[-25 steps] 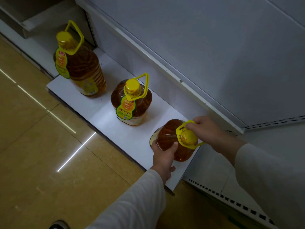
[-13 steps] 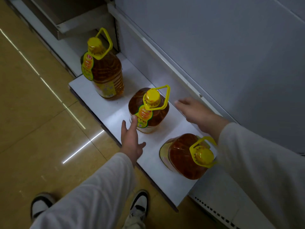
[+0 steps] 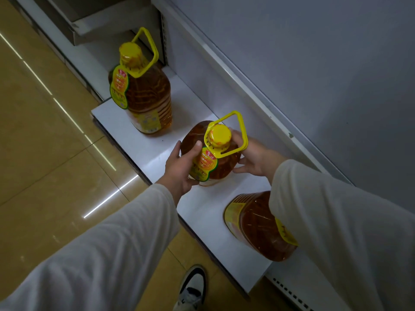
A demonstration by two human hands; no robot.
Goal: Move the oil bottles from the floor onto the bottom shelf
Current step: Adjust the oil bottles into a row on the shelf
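Note:
Three amber oil bottles with yellow caps and handles stand on the white bottom shelf (image 3: pixel 208 205). The far bottle (image 3: pixel 146 97) is at the shelf's left end. The middle bottle (image 3: pixel 215 153) is held on both sides: my left hand (image 3: pixel 182 167) presses its left flank over the label, and my right hand (image 3: pixel 251 158) cups its right flank under the raised handle. The near bottle (image 3: pixel 258 227) stands at the right end, its top hidden behind my right sleeve.
A grey back panel (image 3: pixel 314 75) with a white rail rises behind the shelf. Tan floor tiles (image 3: pixel 45 153) lie to the left. My shoe (image 3: pixel 193 288) is on the floor just before the shelf edge. Another shelf unit (image 3: pixel 101 21) adjoins at the top left.
Both hands let go of the near bottle, moved left, and now clasp the middle bottle from either side. The view has shifted closer.

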